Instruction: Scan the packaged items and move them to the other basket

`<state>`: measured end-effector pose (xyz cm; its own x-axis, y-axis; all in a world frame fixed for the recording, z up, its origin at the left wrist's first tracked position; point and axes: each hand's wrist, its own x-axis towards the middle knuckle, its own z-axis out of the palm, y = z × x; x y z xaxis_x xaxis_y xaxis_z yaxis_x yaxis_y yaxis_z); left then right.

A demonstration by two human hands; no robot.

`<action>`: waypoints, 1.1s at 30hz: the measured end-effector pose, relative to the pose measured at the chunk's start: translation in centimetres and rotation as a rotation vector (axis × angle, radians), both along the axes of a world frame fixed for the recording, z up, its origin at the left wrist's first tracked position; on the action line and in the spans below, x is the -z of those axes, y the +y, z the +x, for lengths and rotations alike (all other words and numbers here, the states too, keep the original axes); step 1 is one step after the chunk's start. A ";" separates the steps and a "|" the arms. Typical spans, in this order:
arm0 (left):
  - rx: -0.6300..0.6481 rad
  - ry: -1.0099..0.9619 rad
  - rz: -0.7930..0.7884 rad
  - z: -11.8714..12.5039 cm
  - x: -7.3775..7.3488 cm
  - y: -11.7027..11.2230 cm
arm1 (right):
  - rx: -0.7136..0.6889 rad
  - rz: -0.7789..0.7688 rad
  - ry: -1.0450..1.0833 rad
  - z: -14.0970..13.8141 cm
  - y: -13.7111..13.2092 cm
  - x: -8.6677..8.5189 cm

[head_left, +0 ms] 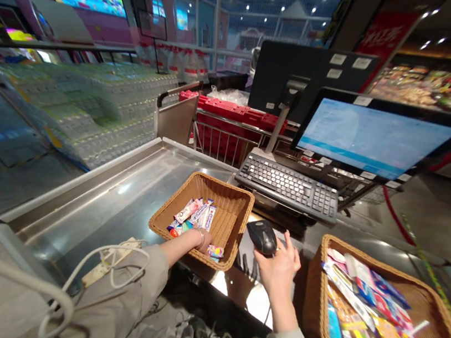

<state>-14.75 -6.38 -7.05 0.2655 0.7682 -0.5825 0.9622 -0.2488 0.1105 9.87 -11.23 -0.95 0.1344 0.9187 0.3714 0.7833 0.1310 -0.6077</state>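
Note:
My left hand (204, 241) reaches down into a brown wicker basket (231, 214) on the metal counter. Its fingers are mostly hidden, and a small colourful packet (215, 252) lies right beside it. Candy bars (202, 214) in white, blue and purple wrappers, and a pink wrapped chocolate bar (188, 209), rest in the same basket. Just right of this basket, my right hand (282, 266) grips a black barcode scanner (262, 236) between thumb and fingers, with some fingers raised. The scanner is held above the counter, its head toward the basket.
A larger wicker basket (312, 293) full of packaged goods stands at the right. Behind the hands are a keyboard (290, 184) and a lit monitor (372, 136). A white cable (71, 276) and power strip (109, 264) lie at left. Stacked bottle packs (91, 105) stand beyond the counter.

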 end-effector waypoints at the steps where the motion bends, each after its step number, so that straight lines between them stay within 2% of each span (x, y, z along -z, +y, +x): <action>1: 0.006 -0.002 -0.014 0.0 -0.1 0.0 | 0.004 -0.002 0.000 0.1 0.0 0.0; 7: 0.053 0.005 -0.068 0.4 -0.9 -0.2 | 0.004 -0.014 -0.006 0.6 -0.1 0.0; 16: 0.075 0.142 0.132 1.0 -1.5 0.0 | 0.007 0.000 -0.010 1.3 -0.1 -0.3; 25: 0.045 0.182 0.166 0.5 -1.4 0.3 | 0.015 0.010 0.001 1.4 -0.3 -0.5; 33: 0.050 0.116 0.271 -1.0 -3.2 0.6 | 0.024 0.025 0.001 1.5 -0.4 -0.5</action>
